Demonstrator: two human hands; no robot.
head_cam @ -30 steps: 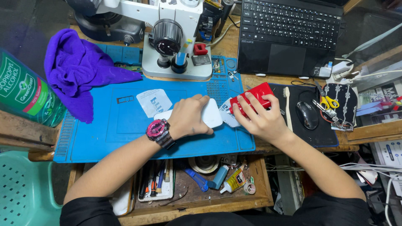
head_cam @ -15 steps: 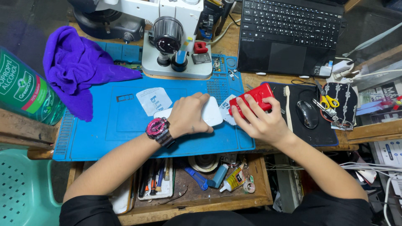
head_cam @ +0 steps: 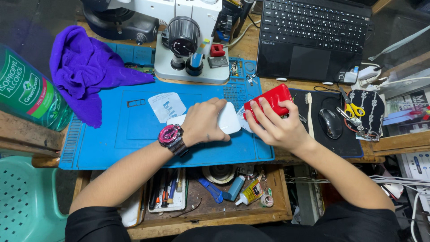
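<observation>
1. L hand [head_cam: 205, 122] lies palm-down on a white phone-shaped device [head_cam: 226, 120], fingers curled over its top edge, pressing it flat on the blue work mat [head_cam: 112, 139]; pink watch on that wrist
2. R hand [head_cam: 277, 127] is closed around a red phone case [head_cam: 268, 101], thumb on its near edge, fingers wrapped behind; case is tilted, raised just off the mat's right edge, just beside the white device
3. Mat sits on a wooden table [head_cam: 251, 49], w/ a small white wipe packet [head_cam: 166, 106] just left of the L hand
4. Purple cloth [head_cam: 87, 71] bunched at mat's upper left; green alcohol bottle [head_cam: 27, 94] further left
5. White microscope [head_cam: 190, 40] stands at mat's back edge; black laptop [head_cam: 316, 38] to its right
6. Right of the R hand: toothbrush [head_cam: 308, 114], black mouse [head_cam: 332, 122] on a dark pad, yellow-handled scissors [head_cam: 352, 106]
7. Open drawer [head_cam: 206, 188] below table edge holds tools & glue tubes
</observation>
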